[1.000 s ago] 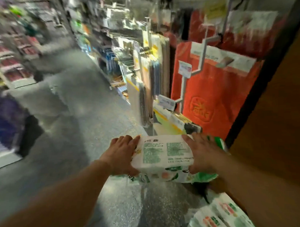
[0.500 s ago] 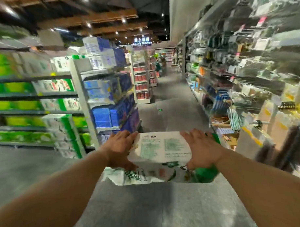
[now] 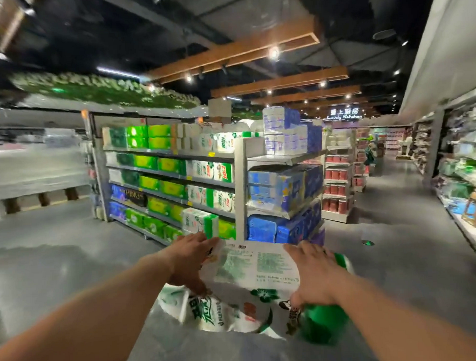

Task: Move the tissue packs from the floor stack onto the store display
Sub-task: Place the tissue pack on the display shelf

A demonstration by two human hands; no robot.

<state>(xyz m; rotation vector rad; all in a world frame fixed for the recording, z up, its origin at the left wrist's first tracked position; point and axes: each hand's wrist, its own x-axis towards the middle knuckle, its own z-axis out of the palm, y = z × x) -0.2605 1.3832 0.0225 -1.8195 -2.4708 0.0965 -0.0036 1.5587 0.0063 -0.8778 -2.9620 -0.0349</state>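
white and green plastic wraps the tissue pack (image 3: 255,285), which is held up in the air in front of the person, low in the middle of the view. its white top side, printed with small green words, is turned up. green flowers and big green letters are seen on the side that faces down and back.

the left hand (image 3: 190,263) is pressed on the left end of the pack, with the fingers laid over the top edge and the thumb tucked under. the right hand (image 3: 314,272) is closed on the right end in the same way, and the green end of the pack is seen just past it. the pack is squeezed between both hands and is not touching the floor (image 3: 59,267).

a grey, shiny floor is seen under the pack. a store display (image 3: 238,180) of grey shelves is seen just behind the pack, still apart from it. green, yellow-green and white packs are lined up on its long side. blue packs (image 3: 283,192) are stacked on its end, right past the hands. red things are seen on shelves farther back. more shelves are seen along the right wall, but they are too blurred to tell what is on them. wooden beams (image 3: 279,80) with small lights are hung under the dark ceiling.
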